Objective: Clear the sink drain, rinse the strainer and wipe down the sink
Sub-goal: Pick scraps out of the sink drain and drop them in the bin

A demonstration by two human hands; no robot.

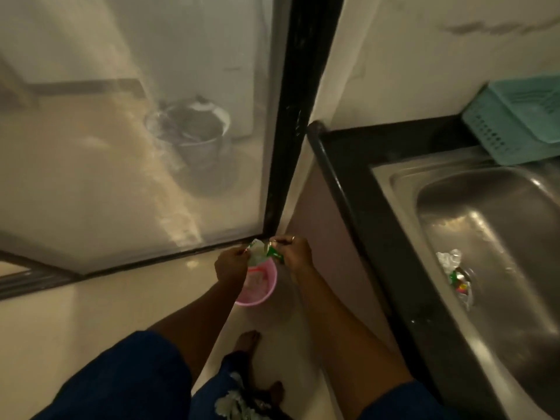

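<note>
Down by the floor, in the head view, a small round pink plastic bucket (266,294) stands in the narrow corner where the black frame of a frosted glass door (291,116) meets the side of the black stone bench (342,183). Open floor lies to its left and near side. Both hands hang just above its rim. The left hand (231,263) and the right hand (298,253) each have their grip pinched on a crumpled green-and-white plastic wrapper (272,253) held between them; whether it is one piece or two I cannot tell. The bucket's inside looks pale, its contents too blurred to name.

To the right, a stainless steel sink (403,213) is set into the bench, its rim close to the bench's rounded front edge. At the sink drain (465,278) lies litter (451,259): crumpled clear plastic with green and pink scraps. At the far right, a teal perforated plastic basket (497,137) sits on the bench beyond the sink. Behind the glass a grey metal bucket (197,134) shows dimly. Cream floor tiles (91,313) carry a bare foot (248,341) near the pink bucket.
</note>
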